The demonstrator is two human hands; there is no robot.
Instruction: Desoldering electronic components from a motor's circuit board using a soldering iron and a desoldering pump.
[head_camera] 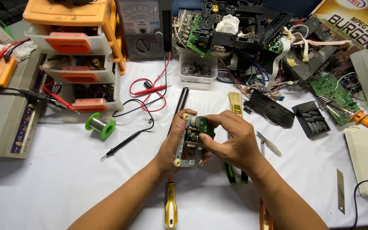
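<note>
Over the middle of the white table, my left hand (173, 145) cups a small grey mechanism frame (188, 159) with cream rubber mounts at its corners. My right hand (231, 140) pinches a small green circuit board with a silver motor (201, 124) at the top of that frame. Both hands touch the assembly. A screwdriver with a yellow and white handle (171, 206) lies just below my left wrist, partly hidden by it.
A green solder spool (101, 125), red and black probe leads (148, 91), a paint brush (235, 104), tweezers (269, 143) and a soldering iron (365, 121) lie around. Orange-drawered boxes (75, 55), an analog meter (143, 27) and dismantled electronics (252, 30) line the back.
</note>
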